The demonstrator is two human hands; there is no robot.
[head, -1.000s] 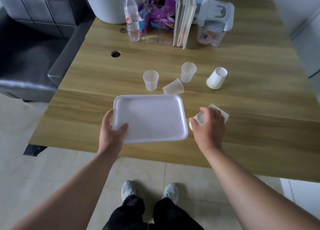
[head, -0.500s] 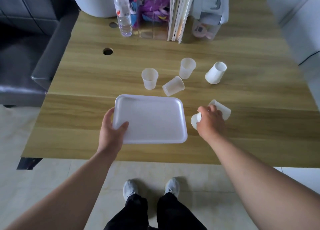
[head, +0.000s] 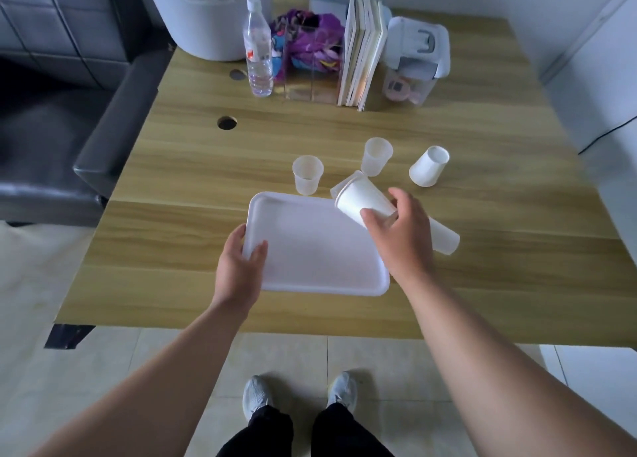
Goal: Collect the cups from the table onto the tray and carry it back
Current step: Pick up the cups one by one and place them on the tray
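A white rectangular tray (head: 310,249) lies on the wooden table (head: 193,180), and my left hand (head: 239,270) grips its near left edge. My right hand (head: 403,236) holds a white paper cup (head: 362,199) tilted on its side above the tray's far right corner. A clear plastic cup (head: 446,239) lies on its side right of that hand, partly hidden by it. Two clear cups stand upright beyond the tray, one at left (head: 306,174), one further back (head: 376,155). A white cup (head: 429,166) rests upside down at right. Another tipped clear cup is mostly hidden behind the held cup.
At the table's far end stand a water bottle (head: 258,48), a clear organiser with purple items (head: 310,53), upright books (head: 363,51), a lidded plastic box (head: 415,60) and a large white bucket (head: 206,11). A dark sofa (head: 69,122) borders the table's left side.
My right hand has lifted the white paper cup from the table right of the tray and brought it left and up over the tray's far right corner. My left hand keeps its hold.
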